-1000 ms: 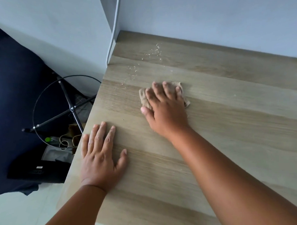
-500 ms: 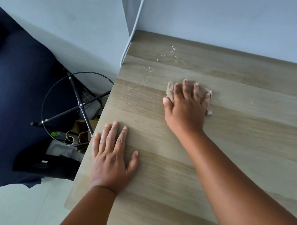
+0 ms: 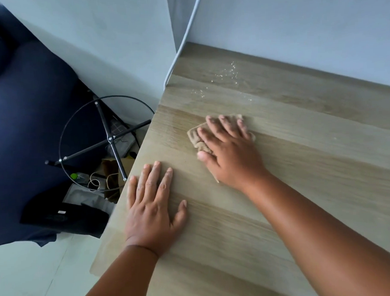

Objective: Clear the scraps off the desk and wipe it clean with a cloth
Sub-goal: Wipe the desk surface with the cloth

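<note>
A light wooden desk (image 3: pixel 303 188) fills the right of the view. My right hand (image 3: pixel 230 150) lies flat with straight fingers on a crumpled tan cloth (image 3: pixel 194 136) and presses it onto the desk near the left edge; most of the cloth is hidden under the palm. My left hand (image 3: pixel 153 205) rests flat on the desk close to its left edge, fingers spread, holding nothing. Fine white crumbs (image 3: pixel 229 76) are scattered on the desk near the far left corner, beyond the cloth.
A white cable (image 3: pixel 184 36) runs down the wall to the desk's far left corner. Left of the desk, on the floor, stands a black wire-ring stand (image 3: pixel 106 138) over bags and clutter. A dark blue cushion (image 3: pixel 27 110) lies farther left.
My right hand slid the cloth rightwards along the desk, then back left towards the edge. My left hand stayed flat in place. The view shifted to the left.
</note>
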### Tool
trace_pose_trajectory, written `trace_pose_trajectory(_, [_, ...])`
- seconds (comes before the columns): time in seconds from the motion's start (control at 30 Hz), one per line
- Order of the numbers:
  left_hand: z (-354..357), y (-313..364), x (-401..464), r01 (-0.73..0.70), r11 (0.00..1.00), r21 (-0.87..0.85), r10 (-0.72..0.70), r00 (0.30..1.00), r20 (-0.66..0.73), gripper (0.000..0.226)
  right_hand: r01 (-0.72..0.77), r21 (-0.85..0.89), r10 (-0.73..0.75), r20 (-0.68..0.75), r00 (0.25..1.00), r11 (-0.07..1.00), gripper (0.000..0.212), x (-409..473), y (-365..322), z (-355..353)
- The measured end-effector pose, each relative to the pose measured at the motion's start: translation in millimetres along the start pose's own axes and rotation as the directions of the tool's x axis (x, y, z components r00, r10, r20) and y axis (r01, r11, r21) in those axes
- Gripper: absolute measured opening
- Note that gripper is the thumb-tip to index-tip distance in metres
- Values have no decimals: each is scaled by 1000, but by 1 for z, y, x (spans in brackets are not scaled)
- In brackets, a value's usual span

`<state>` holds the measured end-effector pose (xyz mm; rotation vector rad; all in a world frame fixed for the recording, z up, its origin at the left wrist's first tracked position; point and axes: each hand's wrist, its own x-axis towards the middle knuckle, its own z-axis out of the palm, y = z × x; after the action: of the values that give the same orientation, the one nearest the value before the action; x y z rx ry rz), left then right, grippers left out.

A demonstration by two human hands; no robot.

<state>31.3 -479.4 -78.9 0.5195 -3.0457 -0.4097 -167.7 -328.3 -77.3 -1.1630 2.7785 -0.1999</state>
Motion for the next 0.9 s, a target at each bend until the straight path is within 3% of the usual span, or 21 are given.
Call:
trace_pose_trajectory(0.2, [3,-2,0,-5,1000,0,5,1000,-8,76,-340,48,342,-47,939,939,61,27,-24,3])
trace_pose_trajectory(0.27, [4,-2,0,-3,1000,6,3,1000,-7,77,-393,81,396,-34,917,916,62,55,-40,3])
trace_pose_trajectory(0.37, [3,-2,0,-1,1000,4,1,1000,-8,77,-311,82,313,-21,949,947,62,93,-63,3])
trace_pose_trajectory(0.5, [2,-1,0,8,1000,6,-8,1000,5,78,-24,66,24,2,1000,997,57,98,-87,6])
trace_pose_trajectory(0.67, [0,0,0,3,1000,8,-3,1000,6,78,256,39,-257,21,966,966,56,46,-47,7])
trace_pose_trajectory(0.77, [0,0,0,-1,1000,0,1,1000,15,77,237,-3,-237,0,971,971,58,19,-3,3])
trace_pose_trajectory(0.9, [-1,-1,-1,-4,1000,5,4,1000,25,77,64,-8,-64,-15,998,998,58,11,27,-4])
